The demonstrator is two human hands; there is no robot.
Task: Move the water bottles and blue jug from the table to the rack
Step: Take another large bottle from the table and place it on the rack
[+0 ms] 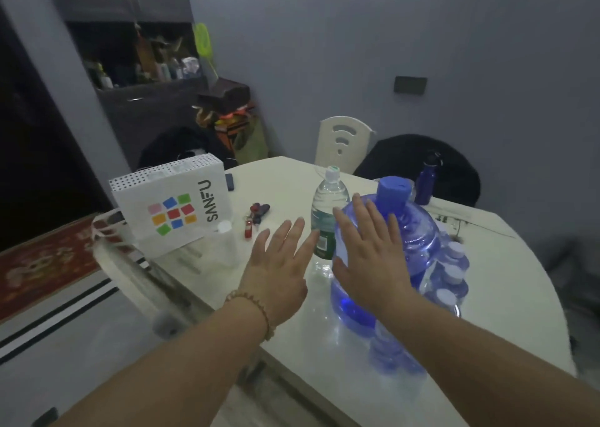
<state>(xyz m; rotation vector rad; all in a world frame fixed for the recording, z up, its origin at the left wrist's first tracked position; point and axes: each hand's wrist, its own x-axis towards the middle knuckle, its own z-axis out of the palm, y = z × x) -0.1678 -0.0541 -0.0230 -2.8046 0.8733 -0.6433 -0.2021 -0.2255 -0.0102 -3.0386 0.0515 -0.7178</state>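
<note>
A big blue jug [412, 231] with a blue cap stands on the white table [292, 179]. Just left of it is a tall clear water bottle [326, 205] with a white cap and green label. Several small capped bottles [451, 274] crowd the jug's right and near side. My right hand [367, 251] is spread flat, its fingers over the jug's left shoulder; contact is unclear. My left hand [279, 264] hovers open above the table, fingers spread, just left of the tall bottle. Neither hand holds anything. No rack is clearly in view.
A white SANFU paper bag [175, 205] stands at the table's left end, a small clear bottle [227, 241] in front of it. Keys [256, 218] lie mid-table. A dark blue flask [425, 183] stands at the far side. Two chairs sit behind; a dark cluttered cabinet [146, 69] stands back left.
</note>
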